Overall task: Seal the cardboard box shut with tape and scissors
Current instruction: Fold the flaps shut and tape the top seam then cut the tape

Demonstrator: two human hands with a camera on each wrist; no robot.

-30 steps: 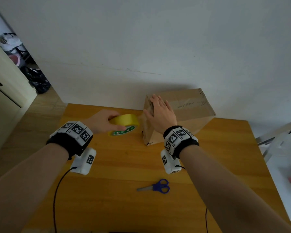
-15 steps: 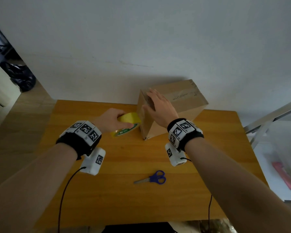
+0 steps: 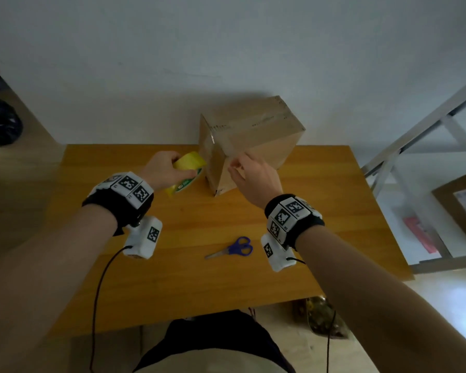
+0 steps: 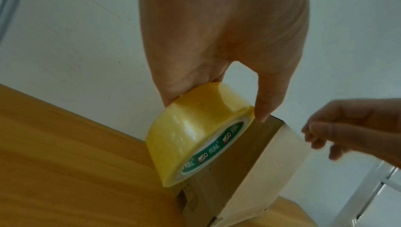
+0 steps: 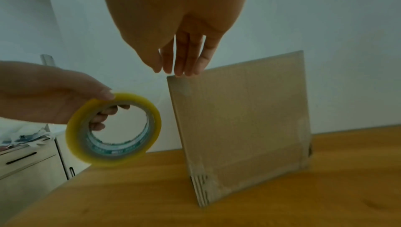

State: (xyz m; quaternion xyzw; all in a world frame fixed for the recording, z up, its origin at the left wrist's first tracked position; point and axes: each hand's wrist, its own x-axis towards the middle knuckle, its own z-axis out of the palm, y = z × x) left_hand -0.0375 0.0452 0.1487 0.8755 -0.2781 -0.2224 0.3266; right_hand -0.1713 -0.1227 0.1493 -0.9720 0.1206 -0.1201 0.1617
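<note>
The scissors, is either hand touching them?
Apart. The head view shows the scissors lying alone on the table, both hands up by the box.

Surface: wooden table (image 3: pixel 172 278), orange-brown, set against the wall.
Far edge: cardboard box (image 3: pixel 256 146), standing on the table.
Nearer than the box: blue-handled scissors (image 3: pixel 233 250), flat, well apart from it.

White wall (image 3: pixel 226 44), wooden table (image 3: pixel 226 286)
</note>
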